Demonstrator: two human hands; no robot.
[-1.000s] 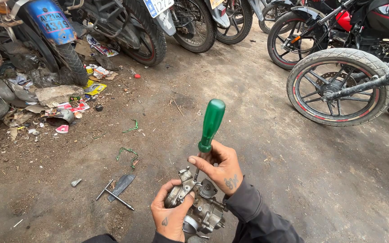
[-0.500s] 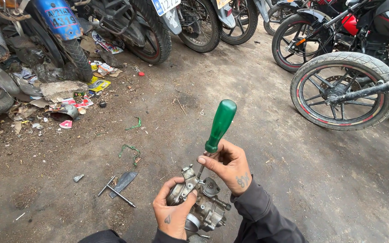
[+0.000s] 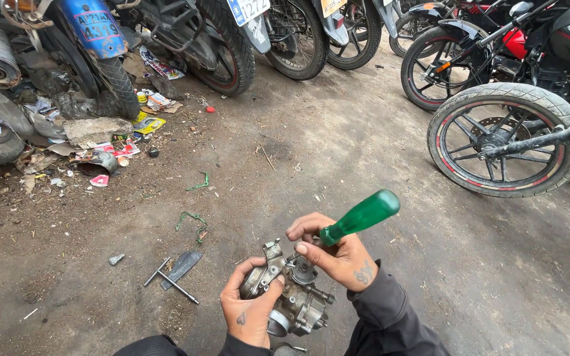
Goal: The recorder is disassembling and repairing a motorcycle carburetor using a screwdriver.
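My left hand (image 3: 251,310) grips a grey metal carburetor (image 3: 293,293) from the left side, low in the middle of the view. My right hand (image 3: 338,254) holds a screwdriver with a translucent green handle (image 3: 361,215); the handle leans up and to the right, and its tip is down among the carburetor's top parts, hidden by my fingers. Both sleeves are dark.
Dirt ground all around. A T-shaped tool and a dark flat blade (image 3: 178,273) lie on the ground to the left. Green gasket scraps (image 3: 192,219) lie further up. Parked motorcycles ring the top; a front wheel (image 3: 508,140) stands at right. Litter and a stone (image 3: 97,130) sit at left.
The screwdriver handle has tipped from nearly upright to leaning right. The view has moved closer over my hands; the carburetor stays in my left hand.
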